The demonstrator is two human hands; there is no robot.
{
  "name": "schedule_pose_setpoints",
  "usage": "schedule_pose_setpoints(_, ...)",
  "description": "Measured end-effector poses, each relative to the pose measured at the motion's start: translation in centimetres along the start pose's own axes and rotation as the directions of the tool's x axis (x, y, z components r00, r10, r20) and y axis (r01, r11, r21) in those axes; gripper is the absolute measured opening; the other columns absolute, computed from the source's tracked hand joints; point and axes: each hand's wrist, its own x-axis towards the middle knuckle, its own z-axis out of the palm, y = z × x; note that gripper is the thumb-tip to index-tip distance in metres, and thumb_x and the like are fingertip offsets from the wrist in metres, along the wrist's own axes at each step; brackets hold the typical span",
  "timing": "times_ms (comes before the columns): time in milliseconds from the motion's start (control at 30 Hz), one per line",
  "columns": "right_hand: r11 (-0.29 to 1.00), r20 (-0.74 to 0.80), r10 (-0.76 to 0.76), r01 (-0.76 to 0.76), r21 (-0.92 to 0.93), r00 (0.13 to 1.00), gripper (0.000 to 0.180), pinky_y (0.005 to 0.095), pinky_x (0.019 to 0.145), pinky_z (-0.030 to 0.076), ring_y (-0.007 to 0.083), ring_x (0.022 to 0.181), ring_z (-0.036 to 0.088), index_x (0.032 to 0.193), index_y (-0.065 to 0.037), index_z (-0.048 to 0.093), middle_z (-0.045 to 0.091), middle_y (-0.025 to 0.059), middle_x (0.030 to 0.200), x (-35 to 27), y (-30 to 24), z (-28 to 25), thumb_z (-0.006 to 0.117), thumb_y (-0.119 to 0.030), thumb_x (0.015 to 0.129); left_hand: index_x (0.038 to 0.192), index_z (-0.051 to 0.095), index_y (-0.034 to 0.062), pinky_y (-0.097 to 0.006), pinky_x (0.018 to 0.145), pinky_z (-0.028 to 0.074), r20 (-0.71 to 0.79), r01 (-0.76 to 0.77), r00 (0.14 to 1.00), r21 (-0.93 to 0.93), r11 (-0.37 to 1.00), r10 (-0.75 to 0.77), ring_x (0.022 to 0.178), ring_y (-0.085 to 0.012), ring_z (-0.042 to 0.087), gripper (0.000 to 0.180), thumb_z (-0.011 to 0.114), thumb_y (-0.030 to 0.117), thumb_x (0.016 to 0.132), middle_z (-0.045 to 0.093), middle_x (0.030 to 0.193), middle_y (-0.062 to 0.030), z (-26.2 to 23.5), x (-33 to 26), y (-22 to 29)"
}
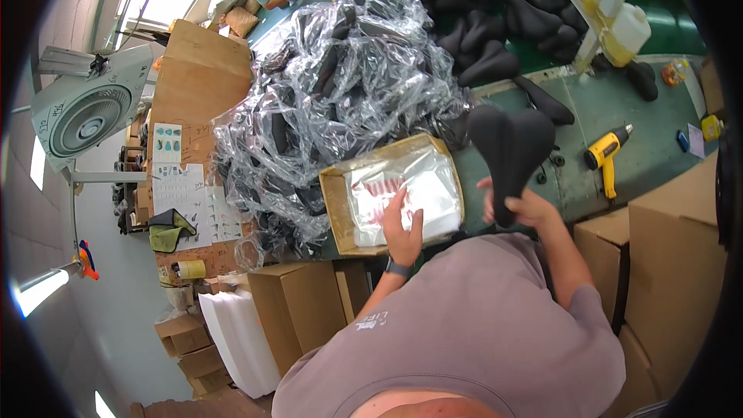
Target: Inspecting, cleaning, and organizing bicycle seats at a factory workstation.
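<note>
Right hand (pixel 525 209) grip closed around narrow end of black bicycle saddle (pixel 511 147), left hand (pixel 402 234) fingers spread, seemingly flat on clear plastic bags (pixel 418 186) in shallow cardboard tray (pixel 334 201), green worktop (pixel 596 108) beneath

A stack of plastic bags (pixel 402 193) is held in a shallow cardboard tray (pixel 334 205) on the table (pixel 619 101). A heap of bagged saddles (pixel 333 101) is piled behind it, a loose saddle (pixel 511 147) is held right of it, and a heat gun (pixel 607 156) is laid further right.

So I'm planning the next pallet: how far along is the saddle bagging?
Done: a big heap of bagged saddles fills the table's left. In hand: the right hand holds one bare black saddle, while the left hand rests on clear bags in the cardboard tray. Left: a pile of unbagged saddles behind.
</note>
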Motion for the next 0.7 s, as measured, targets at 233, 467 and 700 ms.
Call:
schedule_pose_setpoints(233, 0.860, -0.206, 0.196, -0.067, 0.506, 0.959, 0.074, 0.0309, 0.045, 0.040, 0.0185, 0.053, 0.058, 0.107, -0.006, 0.067, 0.061, 0.0085, 0.071, 0.5, 0.8, 5.7, 0.049, -0.079, 0.108, 0.152, 0.062, 0.0044, -0.058, 0.124, 0.044, 0.371, -0.710, 0.583, -0.200, 0.675, 0.723, 0.146, -0.0405, 0.059, 0.068, 0.083, 0.036, 0.096, 0.063, 0.156, -0.0182, 2.1, 3.9, 14.2)
schedule_pose_setpoints(467, 0.861, 0.504, 0.174, -0.379, 0.340, 0.846, 0.094, 0.0302, 0.037, 0.039, 0.0187, 0.040, 0.048, 0.097, -0.006, 0.063, 0.056, 0.0112, 0.062, -1.6, 4.0, 7.7, 0.034, -0.095, 0.101, 0.144, 0.070, 0.0081, -0.059, 0.131, 0.033, 0.636, -0.818, 0.520, 0.181, 0.546, 0.570, 0.152, -0.0380, 0.053, 0.055, 0.072, 0.043, 0.101, 0.062, 0.159, -0.0159, 3.0, 8.5, 18.6)
schedule_pose_setpoints(700, 0.861, 0.270, 0.314, -0.393, 0.322, 0.910, 0.096, 0.0321, 0.035, 0.039, 0.0183, 0.039, 0.045, 0.114, -0.006, 0.063, 0.058, 0.0138, 0.067, -6.2, 3.4, 8.8, 0.031, -0.095, 0.101, 0.140, 0.072, 0.0030, -0.044, 0.098, 0.061, 0.219, -0.124, 0.971, 0.137, 0.983, 0.092, 0.113, -0.0400, 0.078, 0.043, 0.054, 0.035, 0.118, 0.080, 0.127, -0.0198, 0.3, 16.1, 8.4)
